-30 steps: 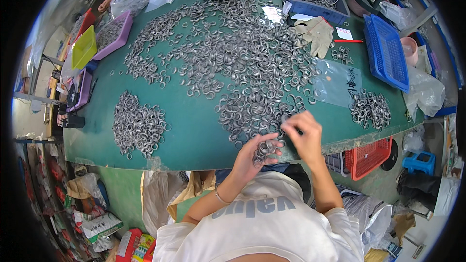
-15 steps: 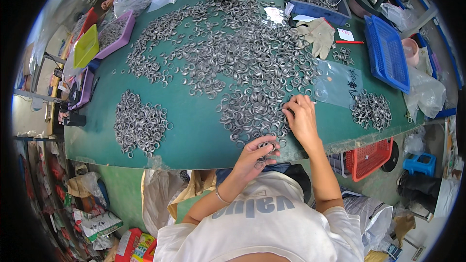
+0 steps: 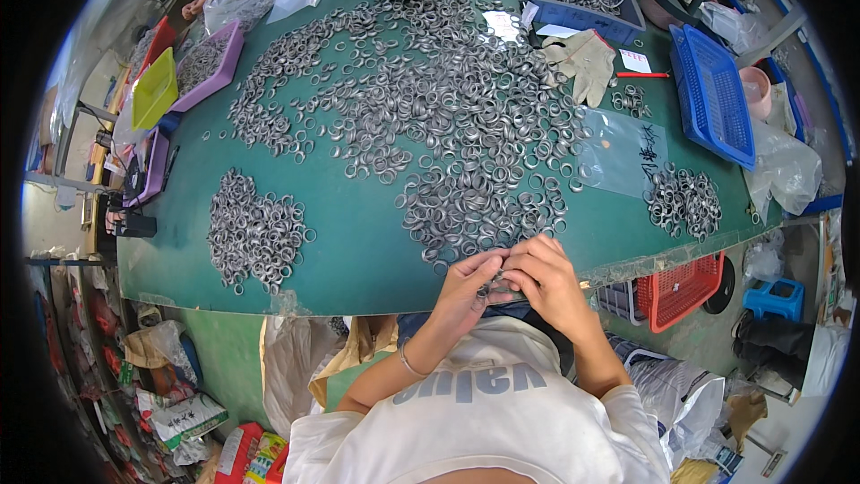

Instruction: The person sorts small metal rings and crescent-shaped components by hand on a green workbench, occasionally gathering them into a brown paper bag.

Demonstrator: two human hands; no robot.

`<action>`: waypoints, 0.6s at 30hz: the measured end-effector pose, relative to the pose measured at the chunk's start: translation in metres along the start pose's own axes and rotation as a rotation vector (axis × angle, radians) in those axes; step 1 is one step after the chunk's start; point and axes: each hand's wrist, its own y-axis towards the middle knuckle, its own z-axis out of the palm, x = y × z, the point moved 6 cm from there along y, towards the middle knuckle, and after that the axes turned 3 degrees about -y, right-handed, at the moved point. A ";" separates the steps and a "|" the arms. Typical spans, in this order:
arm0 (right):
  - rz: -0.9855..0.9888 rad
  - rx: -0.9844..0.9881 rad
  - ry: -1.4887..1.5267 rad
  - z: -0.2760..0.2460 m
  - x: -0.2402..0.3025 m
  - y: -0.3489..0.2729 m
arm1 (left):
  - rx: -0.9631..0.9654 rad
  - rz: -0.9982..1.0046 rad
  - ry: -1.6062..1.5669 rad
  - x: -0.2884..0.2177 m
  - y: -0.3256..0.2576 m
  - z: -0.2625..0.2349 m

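Note:
Metal rings (image 3: 491, 284) sit in my left hand (image 3: 466, 289), which is curled round them at the table's front edge. My right hand (image 3: 544, 280) meets it there, fingertips pinched together against the left fingers. Whether a ring is between the right fingertips is hidden. Just beyond both hands spreads a large heap of grey metal rings (image 3: 475, 202), reaching far across the green table (image 3: 358, 242). A separate pile of rings (image 3: 255, 233) lies to the left, and a smaller pile of rings (image 3: 684, 203) to the right.
Right of the heap lie a clear plastic bag (image 3: 618, 154), a fabric glove (image 3: 587, 63), a red pen (image 3: 642, 74) and blue baskets (image 3: 714, 99). A blue-grey bin (image 3: 582, 9) of rings stands at the back. Purple (image 3: 235, 49) and yellow (image 3: 156, 91) trays are far left. Another person's hand (image 3: 192, 9) shows there.
My right hand has drawn back from the heap toward me and joined my left hand. The left hand stays near the table edge with its rings.

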 end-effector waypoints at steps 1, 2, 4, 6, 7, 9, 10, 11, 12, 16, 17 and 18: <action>0.032 -0.010 0.060 -0.003 -0.004 0.002 | -0.021 0.000 0.024 -0.002 -0.001 0.001; 0.063 -0.019 0.120 -0.007 -0.010 0.004 | -0.005 -0.003 -0.008 -0.001 0.000 0.000; 0.139 -0.126 0.117 -0.014 -0.026 0.009 | 0.027 -0.009 -0.071 0.002 0.000 -0.005; 0.149 -0.189 -0.109 -0.014 -0.044 0.021 | 0.076 0.000 -0.089 0.002 -0.001 -0.004; 0.160 -0.199 -0.222 -0.012 -0.051 0.025 | 0.103 0.005 -0.097 0.001 -0.001 -0.002; 0.154 -0.141 -0.355 0.000 -0.067 0.030 | 0.087 0.004 -0.090 -0.002 -0.003 0.004; 0.151 -0.111 -0.421 0.003 -0.071 0.030 | 0.078 0.004 -0.086 -0.004 -0.004 0.006; 0.169 -0.153 -0.397 0.001 -0.074 0.028 | 0.067 0.012 -0.069 -0.005 -0.004 0.007; 0.186 -0.191 -0.371 -0.001 -0.073 0.027 | 0.052 0.022 -0.055 -0.006 -0.005 0.006; 0.399 -0.252 0.144 -0.002 -0.070 0.009 | 0.093 0.020 -0.026 -0.001 -0.002 -0.006; 0.507 -0.244 0.375 0.003 -0.070 0.001 | 0.066 0.023 -0.029 -0.001 -0.001 -0.007; 0.514 -0.158 0.502 0.009 -0.066 -0.006 | 0.042 0.024 -0.031 -0.001 -0.001 -0.003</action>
